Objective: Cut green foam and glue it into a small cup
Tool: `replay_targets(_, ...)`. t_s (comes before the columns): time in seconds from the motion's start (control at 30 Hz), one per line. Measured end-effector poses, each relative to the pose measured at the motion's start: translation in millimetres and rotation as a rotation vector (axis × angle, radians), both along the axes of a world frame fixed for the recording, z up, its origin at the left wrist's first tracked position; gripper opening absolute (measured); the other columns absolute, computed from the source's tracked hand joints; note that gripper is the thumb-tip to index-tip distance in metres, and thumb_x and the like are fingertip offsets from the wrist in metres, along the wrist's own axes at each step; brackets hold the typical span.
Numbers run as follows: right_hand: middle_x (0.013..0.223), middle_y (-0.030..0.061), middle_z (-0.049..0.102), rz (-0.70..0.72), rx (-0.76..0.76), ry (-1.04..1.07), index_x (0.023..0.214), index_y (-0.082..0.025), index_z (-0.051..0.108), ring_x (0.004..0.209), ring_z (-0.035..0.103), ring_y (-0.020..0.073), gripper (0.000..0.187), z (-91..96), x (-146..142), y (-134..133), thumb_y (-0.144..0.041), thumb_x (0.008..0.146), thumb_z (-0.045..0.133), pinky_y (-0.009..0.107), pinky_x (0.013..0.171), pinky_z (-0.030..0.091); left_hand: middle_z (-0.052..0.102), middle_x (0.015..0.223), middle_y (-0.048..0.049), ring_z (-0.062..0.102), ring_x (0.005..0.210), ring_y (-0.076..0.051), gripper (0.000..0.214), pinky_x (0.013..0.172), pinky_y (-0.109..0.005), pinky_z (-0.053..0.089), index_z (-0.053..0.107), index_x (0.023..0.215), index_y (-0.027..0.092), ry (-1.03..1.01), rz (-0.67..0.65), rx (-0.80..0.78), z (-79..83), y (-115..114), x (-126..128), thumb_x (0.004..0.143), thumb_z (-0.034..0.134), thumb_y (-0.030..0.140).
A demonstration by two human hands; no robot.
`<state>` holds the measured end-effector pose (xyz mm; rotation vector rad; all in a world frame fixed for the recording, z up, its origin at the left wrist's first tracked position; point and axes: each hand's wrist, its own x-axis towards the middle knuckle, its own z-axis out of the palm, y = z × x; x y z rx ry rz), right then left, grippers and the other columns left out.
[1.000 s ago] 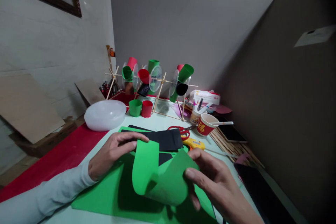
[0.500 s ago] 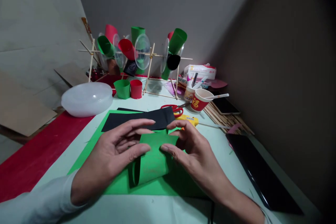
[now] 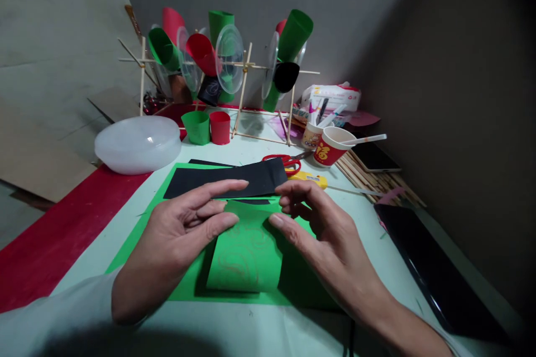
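Note:
A curled strip of green paper (image 3: 245, 259) with faint pencil-like swirls hangs low over the green sheet (image 3: 146, 245). My left hand (image 3: 176, 234) holds its upper left corner, thumb in front and fingers behind, the index finger stretched out. Beside the upper right edge is my right hand (image 3: 326, 234), thumb and bent fingers apart; its thumb tip is at or very near the paper's edge, and I cannot tell whether it touches. Just beyond the hands, black paper strips (image 3: 221, 178) lie on the green sheet.
Red-handled scissors (image 3: 288, 163) and a yellow glue gun (image 3: 307, 179) lie behind my right hand. A stick frame (image 3: 240, 95) with paper-cup wheels stands at the back, small green (image 3: 196, 128) and red (image 3: 220, 128) cups before it. Plastic lids (image 3: 138, 145) are left, a dark phone (image 3: 435, 268) right.
The green paper has unrolled from a curved tube to a flatter strip, its swirled face towards me. My right thumb has slid to its right edge, and the right fingers have opened away.

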<state>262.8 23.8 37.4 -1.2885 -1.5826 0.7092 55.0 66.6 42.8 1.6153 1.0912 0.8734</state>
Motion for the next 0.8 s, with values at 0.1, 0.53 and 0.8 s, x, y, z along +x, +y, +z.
replay_targets(0.1, 0.09, 0.0007, 0.063, 0.051, -0.034, -0.002, 0.095, -0.021, 0.065, 0.083, 0.059, 0.015, 0.006, 2.9, 0.4, 0.9, -0.027, 0.094, 0.064, 0.028, 0.074, 0.046, 0.035, 0.061, 0.006, 0.033, 0.056, -0.01, 0.038, 0.05, -0.021, 0.027, 0.07, 0.123, 0.023, -0.007, 0.0, -0.013, -0.3, -1.8, 0.5, 0.089, 0.064, 0.038)
replay_targets(0.53, 0.08, -0.0037, 0.064, 0.065, -0.036, -0.02, 0.086, -0.022, 0.067, 0.072, 0.058, 0.0116, 0.011, 3.1, -2.8, -1.7, -0.028, 0.095, 0.063, 0.024, 0.071, 0.044, 0.073, 0.079, -0.001, 0.053, 0.061, -0.012, 0.025, 0.049, -0.017, 0.04, 0.08, 0.095, 0.025, 0.019, 0.079, -0.038, 1.2, -2.2, 5.1, 0.083, 0.069, 0.044)
replay_targets(0.8, 0.08, -0.0052, 0.065, 0.067, 0.006, -0.079, 0.088, -0.025, 0.067, 0.072, 0.06, 0.0101, 0.01, -0.8, -2.6, -2.6, -0.025, 0.096, 0.061, 0.021, 0.07, 0.046, 0.08, 0.08, 0.0032, 0.072, 0.072, -0.012, 0.011, 0.062, -0.013, 0.053, 0.08, 0.08, 0.025, -0.106, 0.065, -0.07, 5.0, -4.1, 6.9, 0.083, 0.07, 0.029)
